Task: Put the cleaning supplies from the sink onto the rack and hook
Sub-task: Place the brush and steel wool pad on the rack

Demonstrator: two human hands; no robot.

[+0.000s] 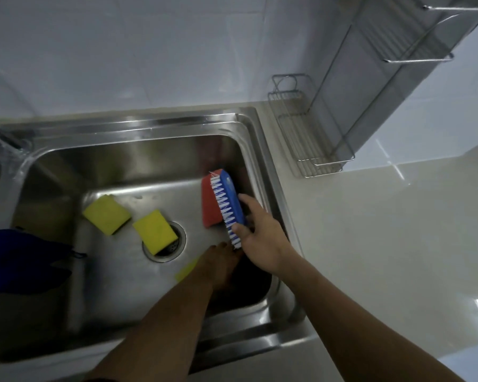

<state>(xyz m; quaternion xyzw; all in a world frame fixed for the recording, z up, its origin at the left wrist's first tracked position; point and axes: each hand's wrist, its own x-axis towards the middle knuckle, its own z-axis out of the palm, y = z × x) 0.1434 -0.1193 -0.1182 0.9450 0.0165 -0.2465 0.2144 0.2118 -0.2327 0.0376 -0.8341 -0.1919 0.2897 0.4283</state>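
My right hand (261,235) grips a blue scrub brush (230,201) with white bristles, lifted on its side near the right wall of the steel sink (138,128). A red sponge (211,204) leans right behind the brush. My left hand (218,264) reaches low into the sink beneath the brush, over a yellow sponge (186,270) that it partly hides; its fingers are hard to read. Two more yellow sponges lie on the sink floor, one (106,213) at the left and one (155,231) over the drain. A wire rack (301,139) stands on the counter to the right of the sink.
A dark blue cloth (20,260) lies at the sink's left side. A tap (0,139) is at the far left edge. A taller wire shelf (414,59) hangs on the wall at the upper right. A pale counter (384,230) extends to the right.
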